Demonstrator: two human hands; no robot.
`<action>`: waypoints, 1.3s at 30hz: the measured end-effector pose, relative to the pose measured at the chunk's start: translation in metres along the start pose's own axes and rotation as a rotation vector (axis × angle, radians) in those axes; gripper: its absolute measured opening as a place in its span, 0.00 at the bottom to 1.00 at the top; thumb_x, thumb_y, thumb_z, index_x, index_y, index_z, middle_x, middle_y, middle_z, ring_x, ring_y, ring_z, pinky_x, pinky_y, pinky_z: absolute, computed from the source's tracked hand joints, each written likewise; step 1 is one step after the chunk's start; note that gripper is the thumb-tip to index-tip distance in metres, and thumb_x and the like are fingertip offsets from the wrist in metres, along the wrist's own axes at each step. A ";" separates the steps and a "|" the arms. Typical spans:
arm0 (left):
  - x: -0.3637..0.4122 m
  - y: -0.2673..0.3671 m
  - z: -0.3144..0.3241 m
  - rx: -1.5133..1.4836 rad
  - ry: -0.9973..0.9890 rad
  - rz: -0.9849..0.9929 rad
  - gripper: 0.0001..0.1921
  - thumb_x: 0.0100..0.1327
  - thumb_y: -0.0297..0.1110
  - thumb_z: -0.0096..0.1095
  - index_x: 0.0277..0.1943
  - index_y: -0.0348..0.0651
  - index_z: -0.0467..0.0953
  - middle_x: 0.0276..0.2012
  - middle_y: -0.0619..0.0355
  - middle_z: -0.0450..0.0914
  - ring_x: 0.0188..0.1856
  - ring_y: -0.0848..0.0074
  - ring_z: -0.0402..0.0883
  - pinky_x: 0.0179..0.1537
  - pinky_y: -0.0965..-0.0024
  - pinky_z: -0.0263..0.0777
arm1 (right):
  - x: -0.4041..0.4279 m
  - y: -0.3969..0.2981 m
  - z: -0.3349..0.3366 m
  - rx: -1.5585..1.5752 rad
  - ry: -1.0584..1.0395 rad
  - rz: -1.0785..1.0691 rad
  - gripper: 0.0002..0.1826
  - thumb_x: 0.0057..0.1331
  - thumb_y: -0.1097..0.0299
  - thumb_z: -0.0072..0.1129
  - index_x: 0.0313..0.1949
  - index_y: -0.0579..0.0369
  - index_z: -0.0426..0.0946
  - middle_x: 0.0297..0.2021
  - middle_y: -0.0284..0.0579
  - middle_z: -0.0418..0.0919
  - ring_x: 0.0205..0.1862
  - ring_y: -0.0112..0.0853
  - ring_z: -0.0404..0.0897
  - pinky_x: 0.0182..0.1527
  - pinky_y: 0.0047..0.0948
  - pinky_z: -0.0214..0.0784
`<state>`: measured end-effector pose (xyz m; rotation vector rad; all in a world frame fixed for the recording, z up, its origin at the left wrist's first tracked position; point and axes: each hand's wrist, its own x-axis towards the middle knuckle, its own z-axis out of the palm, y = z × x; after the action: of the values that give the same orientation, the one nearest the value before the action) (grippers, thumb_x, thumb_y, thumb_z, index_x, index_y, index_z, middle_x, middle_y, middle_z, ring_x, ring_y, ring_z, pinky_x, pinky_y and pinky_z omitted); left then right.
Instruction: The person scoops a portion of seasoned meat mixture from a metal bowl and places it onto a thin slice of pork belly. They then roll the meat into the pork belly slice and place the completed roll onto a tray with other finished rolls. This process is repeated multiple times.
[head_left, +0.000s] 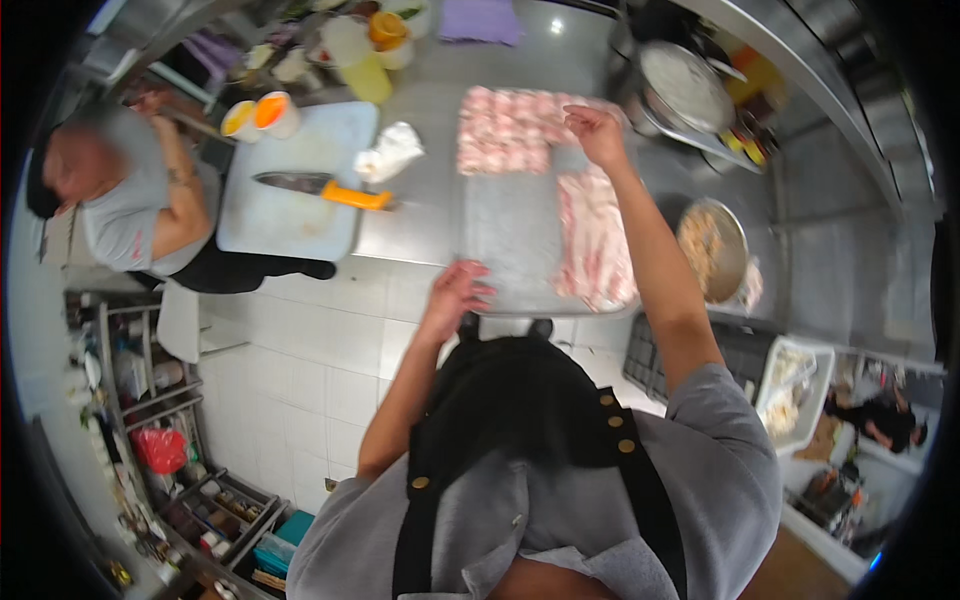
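A shallow metal tray (510, 240) lies before me, reaching the front edge of the steel counter. Small pale-pink pieces of raw meat (504, 135) sit in close rows across its far side. Long strips of raw meat (594, 247) lie side by side at its near right. My left hand (457, 296) is at the tray's near left corner, fingers spread and nothing visible in them. Over the far right of the tray, my right hand (598, 133) hovers by the end of the rows, fingers partly curled; blur hides whether it pinches anything.
To the left, a cutting board (300, 225) carries an orange-handled knife (352, 196) and two tubs (276, 115). Crumpled white wrapping (390, 152) lies beside it. A person (150, 187) stands at far left. On the right is a metal bowl (731, 259) of food.
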<state>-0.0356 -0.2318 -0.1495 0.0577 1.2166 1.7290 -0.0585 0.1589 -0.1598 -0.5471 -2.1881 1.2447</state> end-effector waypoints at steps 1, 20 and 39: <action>0.000 -0.001 -0.004 0.006 0.006 -0.003 0.16 0.70 0.40 0.50 0.52 0.38 0.69 0.48 0.51 0.77 0.42 0.65 0.82 0.37 0.65 0.77 | -0.006 -0.003 -0.030 -0.003 -0.047 0.054 0.10 0.57 0.71 0.63 0.40 0.56 0.82 0.31 0.45 0.83 0.30 0.27 0.79 0.36 0.23 0.71; 0.032 -0.045 0.089 0.425 -0.185 0.052 0.10 0.62 0.29 0.57 0.46 0.41 0.74 0.36 0.60 0.80 0.31 0.80 0.78 0.25 0.78 0.69 | -0.064 -0.036 0.013 -0.932 -0.262 0.286 0.13 0.57 0.68 0.53 0.40 0.61 0.78 0.40 0.60 0.79 0.45 0.49 0.80 0.48 0.39 0.73; 0.070 -0.033 0.086 0.410 -0.073 0.102 0.06 0.63 0.27 0.57 0.42 0.38 0.74 0.33 0.59 0.79 0.31 0.78 0.80 0.25 0.76 0.71 | -0.102 -0.040 0.008 -0.853 -0.290 0.204 0.16 0.55 0.65 0.62 0.39 0.64 0.79 0.46 0.60 0.74 0.48 0.49 0.77 0.51 0.39 0.71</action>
<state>-0.0040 -0.1213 -0.1628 0.4296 1.5166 1.5234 0.0115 0.0741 -0.1552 -0.9787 -2.9421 0.4241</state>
